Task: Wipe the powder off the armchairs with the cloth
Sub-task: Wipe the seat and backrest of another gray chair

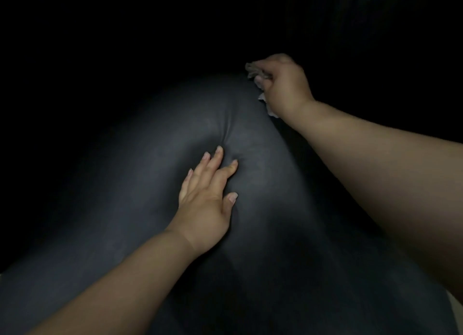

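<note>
A dark padded armchair (155, 159) with a smooth, leather-like skin fills the view, lit only around its rounded top. My left hand (208, 197) lies flat on the padding with straight, spread fingers, and the surface dimples under the fingertips. My right hand (283, 84) grips a crumpled pale cloth (255, 70) at the far right edge of the rounded top. Bits of cloth stick out above and below the fist. I cannot make out any powder on the dark surface.
Everything beyond the lit part of the chair is black, so nothing else can be made out. A pale sliver of floor (457, 301) shows at the bottom right corner.
</note>
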`<action>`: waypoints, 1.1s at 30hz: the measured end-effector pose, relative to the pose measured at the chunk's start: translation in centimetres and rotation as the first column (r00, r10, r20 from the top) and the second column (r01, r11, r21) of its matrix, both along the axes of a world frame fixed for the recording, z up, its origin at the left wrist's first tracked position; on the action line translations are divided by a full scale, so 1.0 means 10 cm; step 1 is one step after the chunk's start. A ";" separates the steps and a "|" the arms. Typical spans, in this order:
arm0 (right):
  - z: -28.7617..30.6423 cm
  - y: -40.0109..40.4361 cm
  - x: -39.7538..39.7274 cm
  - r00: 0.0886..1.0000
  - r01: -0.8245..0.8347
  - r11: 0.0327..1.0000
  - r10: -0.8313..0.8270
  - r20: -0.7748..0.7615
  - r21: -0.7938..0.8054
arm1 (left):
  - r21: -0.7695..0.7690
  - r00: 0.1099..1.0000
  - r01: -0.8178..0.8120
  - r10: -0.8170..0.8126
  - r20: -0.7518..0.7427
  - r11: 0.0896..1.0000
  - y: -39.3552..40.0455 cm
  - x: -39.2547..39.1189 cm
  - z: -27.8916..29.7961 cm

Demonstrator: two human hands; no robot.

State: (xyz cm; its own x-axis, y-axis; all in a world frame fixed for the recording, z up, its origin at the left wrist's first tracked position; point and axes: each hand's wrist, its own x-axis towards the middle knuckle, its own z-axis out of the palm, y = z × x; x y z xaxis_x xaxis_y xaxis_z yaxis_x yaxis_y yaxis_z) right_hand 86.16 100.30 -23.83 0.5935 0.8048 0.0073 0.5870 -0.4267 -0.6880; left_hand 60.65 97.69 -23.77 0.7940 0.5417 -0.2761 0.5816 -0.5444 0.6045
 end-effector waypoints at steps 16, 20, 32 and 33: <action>0.13 -1.67 -1.41 0.959 -0.273 0.962 0.272 0.077 0.006 | -0.074 0.970 -0.125 0.138 0.199 0.989 0.02 -0.13 0.22; 0.18 -2.04 -1.86 0.945 -0.325 0.946 0.324 0.044 0.018 | -0.004 0.954 -0.204 0.200 0.225 0.979 0.01 -0.34 0.33; 0.04 -0.77 -1.92 0.998 0.036 0.998 -0.039 0.051 0.057 | 0.230 0.894 -0.441 0.402 0.196 0.868 0.04 -1.26 0.34; 0.04 -0.78 -2.11 0.998 -0.044 0.997 0.041 0.054 0.058 | 0.227 0.889 -0.453 0.416 0.193 0.862 0.02 -1.30 0.34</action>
